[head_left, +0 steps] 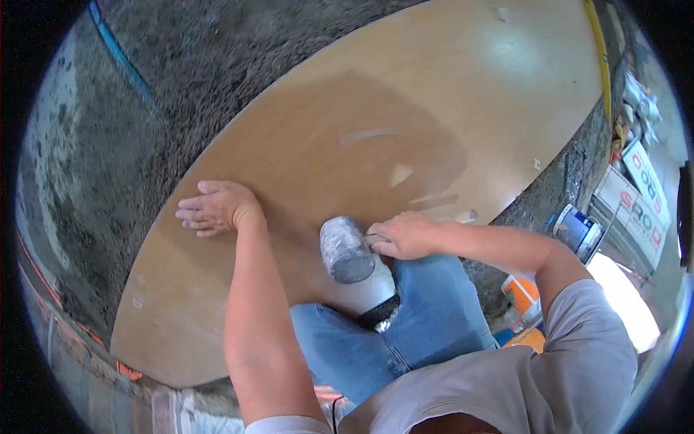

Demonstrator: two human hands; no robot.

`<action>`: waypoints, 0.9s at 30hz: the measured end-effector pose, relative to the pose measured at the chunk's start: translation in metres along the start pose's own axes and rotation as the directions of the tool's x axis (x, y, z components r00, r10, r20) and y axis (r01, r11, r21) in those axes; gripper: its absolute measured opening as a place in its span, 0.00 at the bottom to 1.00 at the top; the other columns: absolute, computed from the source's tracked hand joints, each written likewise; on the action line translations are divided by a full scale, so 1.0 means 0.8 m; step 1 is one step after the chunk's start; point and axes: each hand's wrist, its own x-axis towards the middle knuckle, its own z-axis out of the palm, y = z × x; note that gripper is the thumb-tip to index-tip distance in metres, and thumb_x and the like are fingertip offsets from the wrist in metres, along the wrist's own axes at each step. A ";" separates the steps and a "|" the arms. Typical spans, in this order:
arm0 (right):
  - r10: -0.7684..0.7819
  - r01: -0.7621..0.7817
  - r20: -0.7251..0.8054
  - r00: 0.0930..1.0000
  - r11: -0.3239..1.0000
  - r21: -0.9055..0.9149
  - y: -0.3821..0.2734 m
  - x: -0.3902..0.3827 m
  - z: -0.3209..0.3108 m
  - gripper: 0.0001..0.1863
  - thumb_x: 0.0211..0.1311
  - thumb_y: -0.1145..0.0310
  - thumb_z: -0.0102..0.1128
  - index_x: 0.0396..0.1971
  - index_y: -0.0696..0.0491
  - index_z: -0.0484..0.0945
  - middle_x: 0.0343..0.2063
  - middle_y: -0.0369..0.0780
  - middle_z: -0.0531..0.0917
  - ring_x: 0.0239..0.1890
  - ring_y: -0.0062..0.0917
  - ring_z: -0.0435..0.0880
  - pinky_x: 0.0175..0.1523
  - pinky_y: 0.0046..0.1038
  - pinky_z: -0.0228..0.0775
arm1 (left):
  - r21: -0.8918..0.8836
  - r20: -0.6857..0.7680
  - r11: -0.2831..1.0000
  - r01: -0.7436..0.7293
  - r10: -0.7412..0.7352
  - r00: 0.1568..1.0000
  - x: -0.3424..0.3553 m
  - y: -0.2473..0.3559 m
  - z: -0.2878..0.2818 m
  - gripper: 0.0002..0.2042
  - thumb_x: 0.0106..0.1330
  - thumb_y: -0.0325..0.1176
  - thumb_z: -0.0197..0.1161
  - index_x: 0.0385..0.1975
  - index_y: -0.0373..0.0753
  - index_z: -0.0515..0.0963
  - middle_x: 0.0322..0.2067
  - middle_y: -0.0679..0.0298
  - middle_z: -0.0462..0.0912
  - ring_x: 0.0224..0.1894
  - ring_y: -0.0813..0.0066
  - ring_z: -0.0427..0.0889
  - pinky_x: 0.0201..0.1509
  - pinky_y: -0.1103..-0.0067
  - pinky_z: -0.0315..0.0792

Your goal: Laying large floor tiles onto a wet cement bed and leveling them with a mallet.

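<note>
On a broad tan slab (520,87), a person's right hand (405,236) is gripping a mallet (347,249), the fingers curling tightly around what shows of its handle, close to the head. The grey head is sitting just left of those fingers, its long axis running roughly toward and away from the person, between both hands but nearer the right. Whether it is touching the slab, one cannot tell. The left hand (220,208), holding nothing, is resting palm-down, fingers slightly parted, near the slab's edge, beside rough grey ground (166,145).
</note>
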 end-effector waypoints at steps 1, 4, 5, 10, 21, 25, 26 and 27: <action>-0.002 0.002 0.004 1.000 1.000 -0.014 -0.006 0.002 -0.001 0.21 0.63 0.52 0.45 0.47 0.51 0.73 0.36 0.50 0.81 0.41 0.47 0.79 0.46 0.46 0.69 | 0.020 -0.044 1.000 -0.022 0.023 0.999 0.007 -0.006 0.005 0.32 0.69 0.50 0.40 0.63 0.29 0.54 0.66 0.45 0.51 0.67 0.46 0.52 0.65 0.53 0.47; 0.030 -0.032 -0.106 0.994 0.999 -0.020 0.001 -0.007 0.014 0.21 0.64 0.51 0.43 0.47 0.50 0.73 0.36 0.50 0.81 0.42 0.46 0.79 0.47 0.47 0.69 | -0.012 -0.082 0.993 -0.116 0.115 0.990 -0.015 -0.011 0.005 0.34 0.68 0.51 0.43 0.63 0.28 0.52 0.65 0.44 0.52 0.68 0.46 0.51 0.67 0.54 0.45; 0.035 -0.039 -0.142 0.989 0.999 -0.027 0.003 -0.010 0.016 0.21 0.64 0.51 0.43 0.47 0.50 0.73 0.36 0.50 0.81 0.42 0.46 0.79 0.47 0.47 0.69 | -0.043 -0.045 0.927 -0.372 0.370 0.928 -0.035 -0.022 0.002 0.34 0.68 0.51 0.44 0.63 0.27 0.51 0.65 0.44 0.51 0.68 0.46 0.50 0.68 0.54 0.44; -0.061 0.053 -0.266 0.962 0.998 -0.036 0.007 -0.020 0.033 0.21 0.66 0.52 0.40 0.46 0.51 0.74 0.33 0.51 0.81 0.39 0.48 0.79 0.47 0.48 0.69 | -0.125 0.050 0.603 -0.788 0.797 0.602 -0.081 -0.037 -0.033 0.35 0.66 0.49 0.47 0.65 0.29 0.50 0.67 0.45 0.47 0.70 0.48 0.44 0.71 0.58 0.39; -0.195 0.187 -0.480 0.855 0.980 -0.066 0.003 -0.025 0.113 0.18 0.63 0.57 0.48 0.46 0.53 0.73 0.27 0.54 0.81 0.32 0.50 0.80 0.40 0.48 0.72 | -0.166 0.069 0.663 -0.730 0.747 0.662 -0.076 -0.056 -0.034 0.29 0.66 0.44 0.46 0.63 0.31 0.57 0.67 0.48 0.52 0.70 0.52 0.47 0.71 0.59 0.40; -0.229 0.249 -0.424 0.876 0.969 -0.010 0.008 -0.049 0.115 0.20 0.62 0.58 0.49 0.48 0.56 0.71 0.30 0.53 0.81 0.33 0.50 0.80 0.41 0.47 0.72 | -0.184 0.103 0.676 -0.714 0.735 0.670 -0.085 -0.033 -0.042 0.29 0.64 0.43 0.48 0.62 0.33 0.60 0.66 0.50 0.54 0.70 0.53 0.48 0.71 0.60 0.41; -0.143 0.159 -0.409 0.901 0.987 0.006 0.013 -0.038 0.109 0.21 0.62 0.59 0.50 0.49 0.57 0.71 0.32 0.54 0.81 0.35 0.50 0.80 0.42 0.47 0.72 | -0.188 0.060 0.675 -0.714 0.733 0.678 -0.083 -0.035 -0.036 0.29 0.64 0.43 0.49 0.62 0.33 0.60 0.66 0.51 0.54 0.70 0.53 0.48 0.71 0.60 0.41; -0.045 0.057 -0.396 0.917 0.998 0.018 0.016 -0.030 0.109 0.22 0.62 0.59 0.50 0.51 0.57 0.70 0.34 0.54 0.81 0.36 0.50 0.79 0.43 0.46 0.72 | -0.201 0.054 0.671 -0.713 0.735 0.676 -0.083 -0.035 -0.032 0.29 0.64 0.43 0.49 0.62 0.33 0.60 0.66 0.51 0.54 0.70 0.53 0.48 0.71 0.60 0.40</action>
